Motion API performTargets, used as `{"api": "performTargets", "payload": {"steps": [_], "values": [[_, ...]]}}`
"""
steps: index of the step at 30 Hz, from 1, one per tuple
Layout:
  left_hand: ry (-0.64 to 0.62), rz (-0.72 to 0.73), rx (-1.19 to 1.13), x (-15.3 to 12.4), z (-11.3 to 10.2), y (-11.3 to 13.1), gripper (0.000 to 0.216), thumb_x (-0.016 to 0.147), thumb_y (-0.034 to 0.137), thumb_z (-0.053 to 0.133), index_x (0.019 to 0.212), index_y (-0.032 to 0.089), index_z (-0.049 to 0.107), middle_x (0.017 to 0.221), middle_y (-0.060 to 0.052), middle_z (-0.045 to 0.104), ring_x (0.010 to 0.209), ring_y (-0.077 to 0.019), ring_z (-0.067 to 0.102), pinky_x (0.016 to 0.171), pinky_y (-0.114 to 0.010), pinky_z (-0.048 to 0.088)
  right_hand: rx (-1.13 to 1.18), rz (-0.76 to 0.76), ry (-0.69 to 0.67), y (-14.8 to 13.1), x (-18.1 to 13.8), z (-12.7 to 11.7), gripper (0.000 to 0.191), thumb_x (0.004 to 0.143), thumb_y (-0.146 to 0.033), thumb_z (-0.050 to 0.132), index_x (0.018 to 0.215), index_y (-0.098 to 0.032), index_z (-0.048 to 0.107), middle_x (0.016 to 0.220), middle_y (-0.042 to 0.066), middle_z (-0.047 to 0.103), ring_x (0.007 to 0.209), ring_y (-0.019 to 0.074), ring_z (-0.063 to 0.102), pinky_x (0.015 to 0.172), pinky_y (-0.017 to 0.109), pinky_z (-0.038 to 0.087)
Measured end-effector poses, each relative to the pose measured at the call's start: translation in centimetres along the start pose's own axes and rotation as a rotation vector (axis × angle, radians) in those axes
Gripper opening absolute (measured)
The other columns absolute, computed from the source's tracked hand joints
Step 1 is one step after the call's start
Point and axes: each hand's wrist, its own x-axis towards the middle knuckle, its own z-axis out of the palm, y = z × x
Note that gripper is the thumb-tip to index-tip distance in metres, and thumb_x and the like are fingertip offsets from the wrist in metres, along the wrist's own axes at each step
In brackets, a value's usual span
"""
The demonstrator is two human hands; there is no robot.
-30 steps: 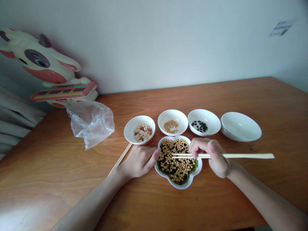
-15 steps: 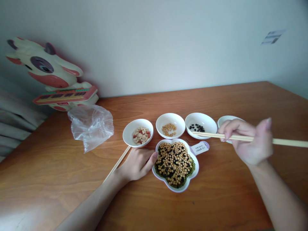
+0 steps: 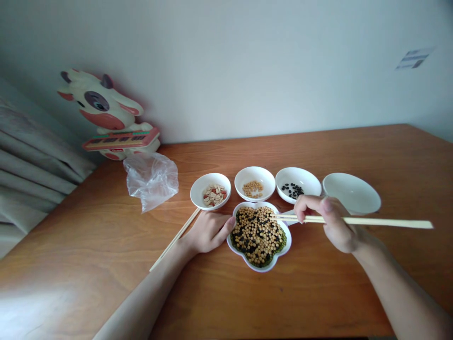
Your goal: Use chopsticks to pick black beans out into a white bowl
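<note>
My right hand [image 3: 329, 219] is closed around a pair of chopsticks [image 3: 385, 222]. Their tips are at the beans in the upper right of a white flower-shaped dish [image 3: 260, 270]. Yellow soybeans, black beans and green mung beans are mixed in this dish. At its left rim, my left hand [image 3: 208, 231] rests on the table with the thumb on the rim; its other fingertips are partly hidden. Behind the dish stand a bowl of soybeans [image 3: 255, 174] and a bowl of black beans [image 3: 300, 175]. A bowl of pale seeds and reddish peanuts [image 3: 210, 178] stands behind my left hand.
An empty white bowl [image 3: 352, 191] stands at the right end of the row. Another pair of chopsticks [image 3: 175, 241] lies beside my left forearm. A crumpled plastic bag [image 3: 152, 182] and a cow-shaped toy keyboard [image 3: 120, 139] are at the back left. A wall [image 3: 265, 71] bounds the table.
My right hand has moved left and the chopstick tips went from over the black-bean bowl to the flower-shaped dish. My left hand stays at the rim. The view has shifted slightly.
</note>
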Motion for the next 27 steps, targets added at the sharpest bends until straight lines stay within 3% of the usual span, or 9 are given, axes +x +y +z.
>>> {"api": "performTargets", "payload": {"steps": [7, 17, 22, 27], "values": [[-0.001, -0.007, 0.004, 0.0, 0.1, -0.2, 0.047, 0.113, 0.036, 0.028, 0.072, 0.019, 0.043, 0.068, 0.0, 0.055, 0.06, -0.013, 0.043, 0.066, -0.031, 0.032, -0.047, -0.014, -0.019, -0.8, 0.2, 0.6, 0.066, 0.109, -0.066, 0.018, 0.083, -0.023, 0.06, 0.078, 0.003, 0.064, 0.07, 0.0196, 0.055, 0.067, 0.034, 0.038], [-0.013, -0.006, -0.001, -0.2, 0.3, -0.4, 0.046, 0.113, 0.036, 0.029, 0.073, 0.019, 0.044, 0.07, -0.001, 0.057, 0.062, -0.0135, 0.049, 0.066, -0.03, 0.035, -0.063, -0.027, 0.067, -0.2, 0.7, 1.0, 0.067, 0.11, -0.063, 0.016, 0.082, -0.022, 0.061, 0.074, 0.002, 0.06, 0.069, 0.0184, 0.053, 0.068, 0.034, 0.038], [-0.004, -0.005, 0.016, -0.1, 0.2, -0.3, 0.048, 0.113, 0.036, 0.028, 0.072, 0.018, 0.045, 0.069, -0.001, 0.057, 0.06, -0.0127, 0.047, 0.066, -0.03, 0.035, 0.089, -0.001, -0.02, -0.9, 0.8, 1.6, 0.069, 0.109, -0.066, 0.017, 0.081, -0.021, 0.062, 0.077, 0.003, 0.061, 0.071, 0.0184, 0.056, 0.069, 0.034, 0.043], [-0.001, -0.002, 0.025, 0.0, -0.1, 0.0, 0.049, 0.113, 0.036, 0.029, 0.072, 0.018, 0.047, 0.069, -0.001, 0.059, 0.059, -0.0128, 0.047, 0.064, -0.03, 0.033, 0.283, 0.019, -0.023, -1.0, 0.8, 2.0, 0.073, 0.108, -0.068, 0.015, 0.078, -0.022, 0.063, 0.076, 0.004, 0.059, 0.071, 0.0202, 0.055, 0.071, 0.036, 0.044]]}}
